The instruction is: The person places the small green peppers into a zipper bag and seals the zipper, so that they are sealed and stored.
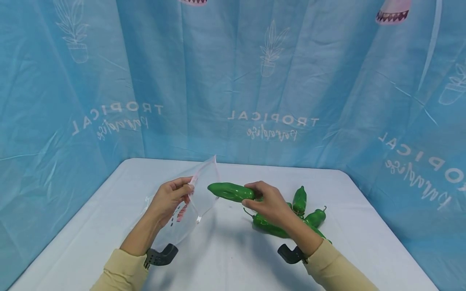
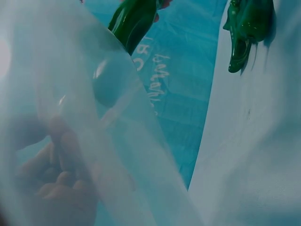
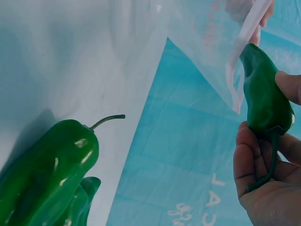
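Observation:
My left hand (image 1: 174, 198) pinches the rim of a clear plastic zip bag (image 1: 204, 202), whose mouth gapes toward the right. Between the thumb and fingers of my right hand (image 1: 267, 202) is a green pepper (image 1: 230, 191), its pointed tip at the bag's mouth. The right wrist view shows that pepper (image 3: 265, 89) gripped near its stem end, with the stem lying over the palm. Through the hazy plastic in the left wrist view, the fingers of my left hand (image 2: 61, 179) look curled. Below my right forearm lie several more green peppers (image 1: 300, 201), partly hidden by it.
A white table (image 1: 229, 262) carries the bag and the loose peppers. Blue printed curtains (image 1: 225, 81) stand behind it and along both sides. Each wrist wears a black camera mount (image 1: 162, 255).

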Available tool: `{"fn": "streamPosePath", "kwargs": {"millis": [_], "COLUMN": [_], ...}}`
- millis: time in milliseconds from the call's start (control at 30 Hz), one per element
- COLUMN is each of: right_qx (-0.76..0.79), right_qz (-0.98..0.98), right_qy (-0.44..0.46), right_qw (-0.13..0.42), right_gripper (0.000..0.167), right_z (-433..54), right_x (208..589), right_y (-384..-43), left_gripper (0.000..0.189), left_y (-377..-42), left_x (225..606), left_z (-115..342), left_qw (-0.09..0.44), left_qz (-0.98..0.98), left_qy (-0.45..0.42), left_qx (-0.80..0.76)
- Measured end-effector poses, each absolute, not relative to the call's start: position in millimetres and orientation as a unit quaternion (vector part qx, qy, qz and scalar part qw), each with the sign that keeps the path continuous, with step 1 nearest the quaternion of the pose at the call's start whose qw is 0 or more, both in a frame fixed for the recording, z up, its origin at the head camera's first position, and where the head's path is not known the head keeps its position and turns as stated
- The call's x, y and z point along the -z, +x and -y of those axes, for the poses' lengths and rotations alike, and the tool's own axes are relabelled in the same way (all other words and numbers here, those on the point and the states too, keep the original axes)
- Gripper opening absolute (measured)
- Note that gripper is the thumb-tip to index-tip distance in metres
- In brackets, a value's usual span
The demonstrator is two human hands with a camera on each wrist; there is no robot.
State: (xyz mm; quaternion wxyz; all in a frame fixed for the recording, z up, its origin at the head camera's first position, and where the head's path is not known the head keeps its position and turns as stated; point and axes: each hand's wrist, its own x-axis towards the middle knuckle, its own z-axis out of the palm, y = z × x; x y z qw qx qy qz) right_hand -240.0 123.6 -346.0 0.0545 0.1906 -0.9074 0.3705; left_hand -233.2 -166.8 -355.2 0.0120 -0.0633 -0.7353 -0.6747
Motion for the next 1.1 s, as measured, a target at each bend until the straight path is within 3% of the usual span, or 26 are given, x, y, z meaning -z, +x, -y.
{"fn": "streamPosePath", "kwargs": {"millis": [1100], "right_qx": [-0.317], "right_qz": [0.912], "right_qy": [0.257], "right_qw": [0.051], "right_gripper": [0.045], "right_z": [-89.0], "right_x": [327.5], "right_y": [-262.9], "left_gripper": [0.042], "left_y": [-233.8], "left_x": [351.1], "left_z": [162.4], "left_qw": [0.009], "left_qz": [0.739], "left_qy": [-0.064], "left_qx": [0.671]}}
